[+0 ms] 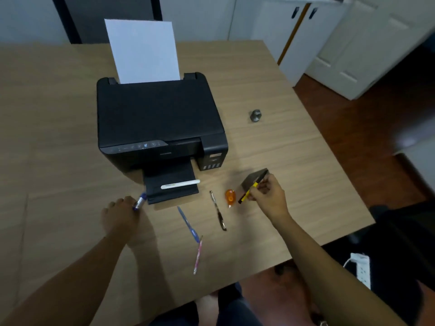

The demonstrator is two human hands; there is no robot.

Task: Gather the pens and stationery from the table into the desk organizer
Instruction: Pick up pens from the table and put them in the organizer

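My right hand [268,196] grips a yellow and black pen [250,192] right beside the dark desk organizer [252,179], the pen's top end at the organizer's rim. My left hand [120,216] holds a blue and silver pen [140,201] near the printer tray's left corner. On the wooden table [294,156] between my hands lie a blue pen [188,224], a pink pen [198,255], a black pen [218,211] and an orange correction tape [230,197]. A white marker [180,184] rests on the printer's output tray [171,185].
A black printer [157,121] with a white sheet [143,51] standing in it fills the middle of the table. A small grey metal object [255,116] sits at the right. The table's right edge runs close behind the organizer. A white power strip [361,269] lies on the floor.
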